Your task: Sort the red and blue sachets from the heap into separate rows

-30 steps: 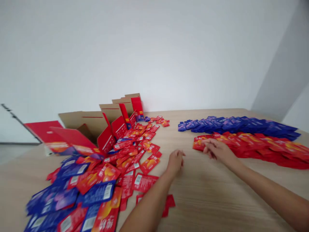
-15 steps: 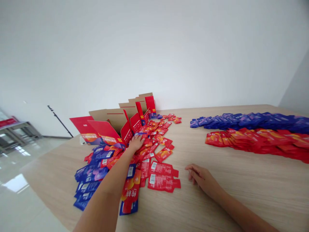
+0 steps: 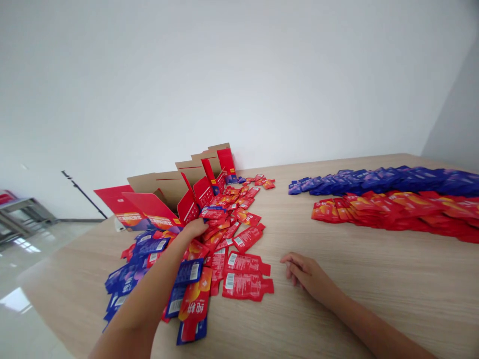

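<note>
My left hand (image 3: 196,229) reaches into the spread of pouches on the left. Its fingers are closed at the near end of a blue pouch (image 3: 214,213), and the fingertips are mostly hidden. Under and around it lie many flat red pouches (image 3: 249,238) with orange fruit prints or white barcode labels. My right hand (image 3: 305,271) rests on the table, loosely curled with the index finger partly stretched out, holding nothing. Two red pouches (image 3: 245,285) with their printed backs up lie just left of it.
Open red cardboard boxes (image 3: 157,209) stand in a row at the left. Blue pouches (image 3: 125,276) lie heaped before them. At the right are a long row of blue pouches (image 3: 374,180) and a row of red pouches (image 3: 389,212). A wall backs the wooden table (image 3: 337,329).
My left hand has gone from lying flat over the blue pouch to gripping its near end. My right hand keeps its place on the table. The view has shifted slightly.
</note>
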`<state>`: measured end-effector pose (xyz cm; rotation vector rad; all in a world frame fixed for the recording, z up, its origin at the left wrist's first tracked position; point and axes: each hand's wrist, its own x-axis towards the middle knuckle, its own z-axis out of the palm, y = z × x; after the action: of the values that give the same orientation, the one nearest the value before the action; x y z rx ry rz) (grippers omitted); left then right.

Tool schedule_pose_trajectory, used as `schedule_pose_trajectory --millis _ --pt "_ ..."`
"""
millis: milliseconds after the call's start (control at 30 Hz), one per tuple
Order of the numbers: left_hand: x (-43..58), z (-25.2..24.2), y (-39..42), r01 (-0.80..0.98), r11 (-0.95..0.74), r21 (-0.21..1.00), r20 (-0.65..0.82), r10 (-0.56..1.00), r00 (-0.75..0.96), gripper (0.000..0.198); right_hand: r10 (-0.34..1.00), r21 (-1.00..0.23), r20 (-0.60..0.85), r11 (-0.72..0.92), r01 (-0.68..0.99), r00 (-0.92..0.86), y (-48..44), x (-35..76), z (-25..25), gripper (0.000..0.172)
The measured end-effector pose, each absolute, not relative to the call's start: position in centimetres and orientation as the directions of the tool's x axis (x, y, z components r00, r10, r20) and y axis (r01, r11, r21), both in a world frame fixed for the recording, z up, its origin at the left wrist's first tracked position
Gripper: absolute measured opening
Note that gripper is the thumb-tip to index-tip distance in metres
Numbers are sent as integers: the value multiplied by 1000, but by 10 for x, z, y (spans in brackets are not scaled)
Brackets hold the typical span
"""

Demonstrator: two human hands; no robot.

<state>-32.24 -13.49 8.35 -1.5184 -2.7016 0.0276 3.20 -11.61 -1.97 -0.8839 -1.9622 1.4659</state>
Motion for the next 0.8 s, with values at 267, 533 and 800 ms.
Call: schedule_pose_trajectory --millis 267,533,800 --pt "-300 117 -150 836 476 -272 50 875 -482 32 776 -978 40 159 134 -630 -115 32 -22 17" --pt "-202 117 -163 915 204 347 293 903 -312 18 763 -998 45 15 -53 -645 -130 20 -8 40" --pt "-58 23 -139 391 -117 913 225 944 -242 14 958 -984 104 59 -170 -268 -111 36 0 47"
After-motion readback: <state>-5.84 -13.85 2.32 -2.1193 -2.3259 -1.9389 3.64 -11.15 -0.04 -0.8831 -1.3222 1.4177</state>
